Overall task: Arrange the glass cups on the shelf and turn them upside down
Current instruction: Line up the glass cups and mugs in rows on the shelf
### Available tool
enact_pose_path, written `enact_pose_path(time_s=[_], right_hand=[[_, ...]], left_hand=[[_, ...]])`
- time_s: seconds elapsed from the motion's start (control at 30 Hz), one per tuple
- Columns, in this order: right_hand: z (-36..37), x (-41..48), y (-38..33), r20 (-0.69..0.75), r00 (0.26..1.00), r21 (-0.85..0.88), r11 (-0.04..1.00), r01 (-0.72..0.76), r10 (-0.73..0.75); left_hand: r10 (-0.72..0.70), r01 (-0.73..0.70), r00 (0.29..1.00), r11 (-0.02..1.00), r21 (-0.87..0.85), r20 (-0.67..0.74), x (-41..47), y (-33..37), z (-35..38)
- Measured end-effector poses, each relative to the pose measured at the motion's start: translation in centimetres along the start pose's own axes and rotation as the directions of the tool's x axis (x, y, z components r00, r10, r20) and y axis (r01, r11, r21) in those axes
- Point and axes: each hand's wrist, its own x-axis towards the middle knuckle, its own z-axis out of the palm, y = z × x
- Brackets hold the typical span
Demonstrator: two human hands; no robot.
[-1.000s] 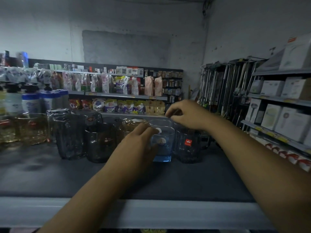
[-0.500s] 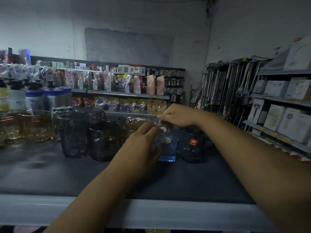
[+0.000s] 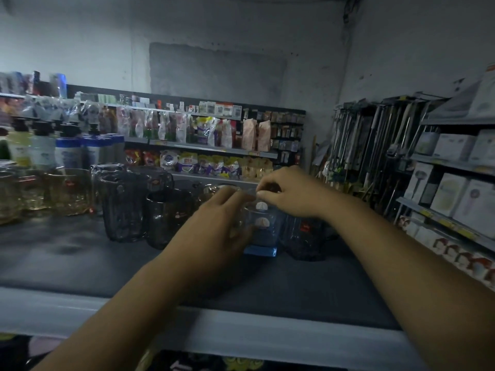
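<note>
A blue-tinted glass cup (image 3: 263, 232) stands upright on the dark shelf (image 3: 80, 253), mid-right. My left hand (image 3: 217, 223) wraps around its left side. My right hand (image 3: 285, 192) pinches its rim from above. Right of it stands a dark glass mug (image 3: 306, 238) with a red label. To the left, two dark glass cups (image 3: 124, 207) (image 3: 167, 216) stand close together, with more glass behind them. Amber glass cups (image 3: 64, 191) line the far left.
Pump bottles (image 3: 42, 148) stand behind the amber cups. The shelf's pale front edge (image 3: 241, 336) runs across below my arms. Boxes on racks (image 3: 455, 188) fill the right side. Shelves of packaged goods (image 3: 203, 148) stand across the aisle.
My right hand has come down and left from above the mug onto the blue cup's rim. My left hand stays on the cup's side. The camera has shifted slightly.
</note>
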Motion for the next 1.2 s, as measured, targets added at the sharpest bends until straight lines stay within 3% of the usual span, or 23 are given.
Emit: enact_pose_path(time_s=[0.23, 0.53, 0.87, 1.2], right_hand=[[0.5, -3.2, -5.9, -0.198, 0.969, 0.042, 0.986, 0.160, -0.148], [7.2, -0.8, -24.0, -0.211, 0.968, 0.128, 0.978, 0.167, -0.138], [16.4, 9.0, -48.9, -0.272, 0.956, 0.311, 0.930, 0.195, -0.110], [26.1, 26.2, -72.0, -0.293, 0.920, 0.378, 0.852, 0.362, -0.260]], left_hand=[[-0.033, 0.040, 0.990, 0.998, 0.048, -0.136, -4.1, -2.7, -7.3], [-0.116, 0.152, 0.971, 0.974, 0.167, -0.210, -16.4, -13.8, -21.1], [-0.268, 0.303, 0.935, 0.944, 0.130, -0.234, -29.5, -27.2, -38.8], [-0.361, 0.453, 0.839, 0.878, 0.156, -0.406, -38.7, -45.5, -54.9]])
